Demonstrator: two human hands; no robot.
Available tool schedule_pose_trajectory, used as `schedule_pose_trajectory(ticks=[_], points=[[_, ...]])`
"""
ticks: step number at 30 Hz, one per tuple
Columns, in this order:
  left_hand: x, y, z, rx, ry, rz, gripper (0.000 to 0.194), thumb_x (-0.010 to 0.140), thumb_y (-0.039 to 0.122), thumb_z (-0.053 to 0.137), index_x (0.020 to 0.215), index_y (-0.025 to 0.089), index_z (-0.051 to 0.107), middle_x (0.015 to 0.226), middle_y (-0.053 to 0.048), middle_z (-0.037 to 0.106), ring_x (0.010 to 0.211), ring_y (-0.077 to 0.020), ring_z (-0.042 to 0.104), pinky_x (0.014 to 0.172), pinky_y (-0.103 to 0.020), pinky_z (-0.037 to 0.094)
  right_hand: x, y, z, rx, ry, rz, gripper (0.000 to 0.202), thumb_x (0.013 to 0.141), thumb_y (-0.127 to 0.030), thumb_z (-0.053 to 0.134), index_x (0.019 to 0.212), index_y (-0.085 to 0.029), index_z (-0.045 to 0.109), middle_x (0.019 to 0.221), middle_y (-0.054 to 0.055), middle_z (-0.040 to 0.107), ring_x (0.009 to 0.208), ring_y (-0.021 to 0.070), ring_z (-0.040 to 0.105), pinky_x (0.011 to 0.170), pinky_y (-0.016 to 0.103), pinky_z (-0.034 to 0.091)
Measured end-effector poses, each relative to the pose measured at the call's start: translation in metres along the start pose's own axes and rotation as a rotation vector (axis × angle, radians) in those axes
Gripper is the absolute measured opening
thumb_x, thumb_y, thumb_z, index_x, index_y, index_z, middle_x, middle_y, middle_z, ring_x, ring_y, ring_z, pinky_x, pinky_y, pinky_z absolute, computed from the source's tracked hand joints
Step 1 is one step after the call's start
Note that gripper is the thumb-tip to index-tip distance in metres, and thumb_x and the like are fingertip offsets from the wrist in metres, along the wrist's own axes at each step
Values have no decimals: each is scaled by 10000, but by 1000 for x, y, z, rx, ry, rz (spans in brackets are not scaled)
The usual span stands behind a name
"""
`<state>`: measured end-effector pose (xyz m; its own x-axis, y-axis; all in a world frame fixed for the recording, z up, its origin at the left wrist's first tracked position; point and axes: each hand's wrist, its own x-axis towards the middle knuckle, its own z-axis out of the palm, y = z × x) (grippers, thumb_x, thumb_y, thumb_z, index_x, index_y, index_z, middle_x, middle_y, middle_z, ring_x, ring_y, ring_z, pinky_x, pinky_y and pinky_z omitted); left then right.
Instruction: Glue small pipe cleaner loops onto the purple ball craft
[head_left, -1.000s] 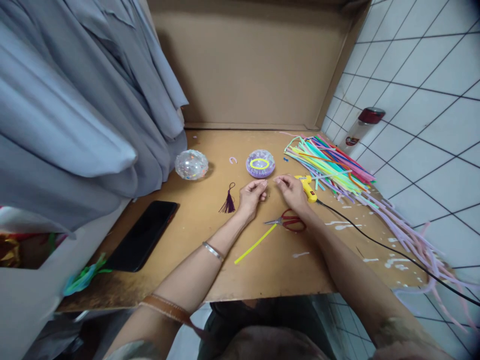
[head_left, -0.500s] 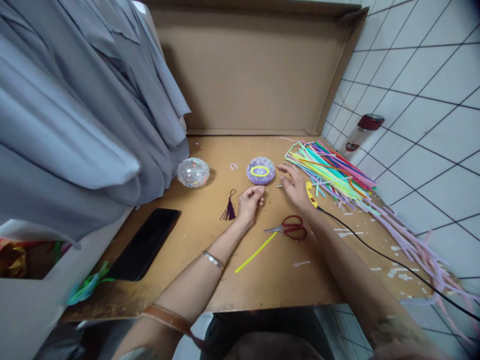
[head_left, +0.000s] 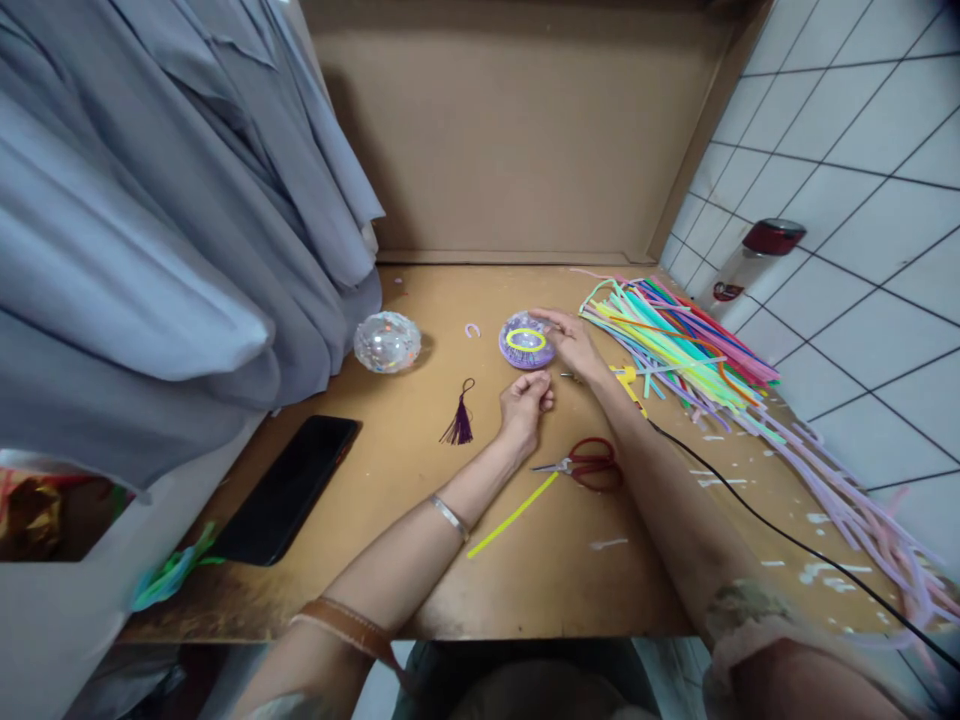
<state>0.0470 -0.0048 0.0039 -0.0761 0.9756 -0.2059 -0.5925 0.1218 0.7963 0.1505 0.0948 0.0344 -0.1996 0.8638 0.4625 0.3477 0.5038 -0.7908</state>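
Observation:
A round purple-and-clear ornament (head_left: 513,350) with a yellow pipe-cleaner ring (head_left: 526,349) on its top stands at the middle of the table. My right hand (head_left: 576,345) has its fingers stretched out, the tips at the ornament's right edge. In front of the ornament is my left hand (head_left: 526,408), fingers curled and pinched together; whatever they hold is too small or hidden. Partly covered by my right wrist lies a yellow tool with a metal tip, like a glue gun (head_left: 628,378). Red-handled scissors (head_left: 592,465) and a yellow pipe cleaner (head_left: 514,518) rest nearer me.
To the left are a clear faceted ball (head_left: 387,343), a dark purple tassel (head_left: 459,422) and a black phone (head_left: 292,490). Many coloured pipe cleaners (head_left: 675,340) lie at the right, with a black cord (head_left: 757,510). A grey cloth (head_left: 187,220) hangs at left; cardboard (head_left: 510,130) stands behind.
My right hand has moved left to the ornament's edge. My left hand has shifted slightly right, still pinched. The view has turned a little.

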Motion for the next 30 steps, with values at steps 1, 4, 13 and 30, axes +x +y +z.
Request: schedule_pose_trajectory(ticks=[1,4,13,30], points=[[2,-3,3,-13,14,11,243,638,281,821,737,145,646,610,40,588,536,-52,504,547,-193,396,0,1,-1,-25,9,-17,365,789,-203,528,1064,-249,764,1204,45,743,1184,239,633,1095,449,434],[7,-11,11,-46,68,96,226,673,294,799,732,148,637,622,47,579,542,-45,492,576,-196,408,-1,0,-6,-101,6,-72,361,792,-180,523,1034,-264,776,1199,36,745,1186,245,631,1108,465,419],[20,-16,8,-115,145,166,228,689,310,792,731,154,631,645,33,593,589,-56,515,628,-199,423,-5,-5,-6,-181,6,-95,354,824,-193,519,1060,-273,770,1222,37,726,1189,253,615,1092,465,435],[28,-16,7,-92,150,166,192,666,287,746,656,161,601,590,42,551,571,-53,470,623,-192,423,-9,-9,-6,-186,21,-71,325,808,-199,554,1061,-261,748,1211,60,713,1174,272,614,1031,469,473]])
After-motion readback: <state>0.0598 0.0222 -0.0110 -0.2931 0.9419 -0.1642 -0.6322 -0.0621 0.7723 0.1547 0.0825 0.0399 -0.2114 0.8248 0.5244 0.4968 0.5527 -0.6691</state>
